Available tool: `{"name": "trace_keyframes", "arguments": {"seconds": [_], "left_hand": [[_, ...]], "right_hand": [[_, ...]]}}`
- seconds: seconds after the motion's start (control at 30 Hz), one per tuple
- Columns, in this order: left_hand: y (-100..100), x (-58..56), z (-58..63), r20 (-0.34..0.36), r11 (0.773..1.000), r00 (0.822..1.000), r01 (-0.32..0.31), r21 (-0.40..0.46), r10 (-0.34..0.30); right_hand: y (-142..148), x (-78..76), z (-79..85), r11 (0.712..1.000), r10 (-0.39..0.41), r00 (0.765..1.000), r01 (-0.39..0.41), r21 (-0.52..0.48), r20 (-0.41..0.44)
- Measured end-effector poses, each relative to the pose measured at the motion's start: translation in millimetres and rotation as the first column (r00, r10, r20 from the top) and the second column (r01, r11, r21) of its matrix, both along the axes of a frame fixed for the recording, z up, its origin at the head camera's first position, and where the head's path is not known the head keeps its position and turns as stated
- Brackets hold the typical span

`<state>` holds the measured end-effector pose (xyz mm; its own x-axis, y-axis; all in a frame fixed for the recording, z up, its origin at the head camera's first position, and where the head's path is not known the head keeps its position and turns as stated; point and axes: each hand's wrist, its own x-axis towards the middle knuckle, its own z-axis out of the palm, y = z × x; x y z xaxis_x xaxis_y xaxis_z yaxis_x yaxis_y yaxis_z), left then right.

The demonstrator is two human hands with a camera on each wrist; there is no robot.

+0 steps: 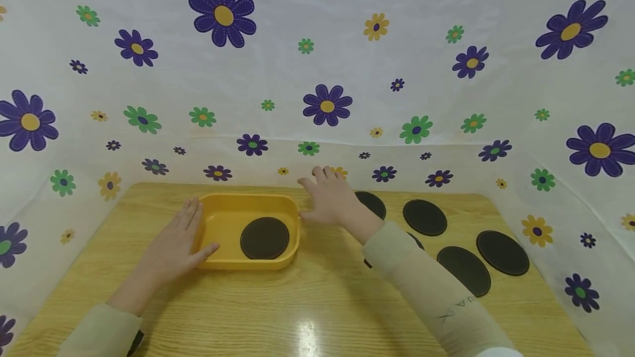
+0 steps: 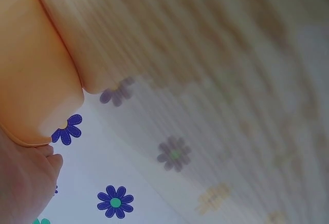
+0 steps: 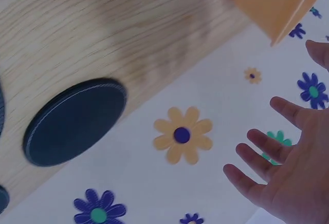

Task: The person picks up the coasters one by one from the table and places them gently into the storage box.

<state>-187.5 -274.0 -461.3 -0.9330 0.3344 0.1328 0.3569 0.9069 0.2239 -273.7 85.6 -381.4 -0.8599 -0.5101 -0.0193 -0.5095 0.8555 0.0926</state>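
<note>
A yellow rectangular tray (image 1: 248, 264) stands on the wooden table, one round black coaster (image 1: 265, 238) lying flat in its right half. My left hand (image 1: 171, 247) rests along the tray's left end with its fingers straight and the thumb over the near rim. In the left wrist view that hand (image 2: 25, 178) shows at the tray's wall (image 2: 36, 70). Just past the tray's right end is my right hand (image 1: 329, 197), fingers spread and nothing in them. The right wrist view shows the same hand (image 3: 288, 167) with its fingers apart, near the tray (image 3: 272, 8).
Several more black coasters lie on the table to the right, including one at the back (image 1: 425, 217), one far right (image 1: 503, 252) and one nearer (image 1: 464, 270). My right forearm partly covers others. A flower-print cloth (image 1: 278, 70) rises behind and at both sides.
</note>
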Motion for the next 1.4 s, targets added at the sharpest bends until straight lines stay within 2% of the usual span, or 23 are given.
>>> {"name": "trace_keyframes", "arguments": {"seconds": [0.3, 0.53, 0.7, 0.93, 1.03, 1.4], "left_hand": [[-1, 0.9, -0.6, -0.008, 1.0, 1.0, -0.001, 0.006, 0.001], [-2, 1.8, -3.7, -0.032, 1.0, 0.999, 0.004, 0.022, -0.004], [-2, 2.2, -3.6, -0.004, 1.0, 1.0, -0.003, 0.028, 0.004], [0, 0.3, -2.4, -0.003, 1.0, 1.0, 0.007, 0.026, -0.006], [1, 0.8, -1.2, 0.0, 1.0, 1.0, 0.005, 0.026, -0.005], [-1, 1.1, -1.9, -0.018, 1.0, 1.0, -0.001, 0.026, 0.001]], "right_hand": [[43, -10.6, -12.5, 0.993, -0.113, 0.993, 0.113, -0.016, 0.027], [69, -13.9, -29.6, 0.985, -0.171, 0.982, 0.172, -0.015, 0.083], [82, -18.1, -45.0, 0.979, -0.201, 0.974, 0.204, -0.018, 0.102], [99, -26.3, -64.5, 0.969, -0.24, 0.961, 0.246, -0.022, 0.135], [104, -28.0, -71.2, 0.97, -0.24, 0.963, 0.244, -0.019, 0.119], [106, -31.5, -75.2, 0.961, -0.252, 0.95, 0.268, -0.07, 0.183]]}}
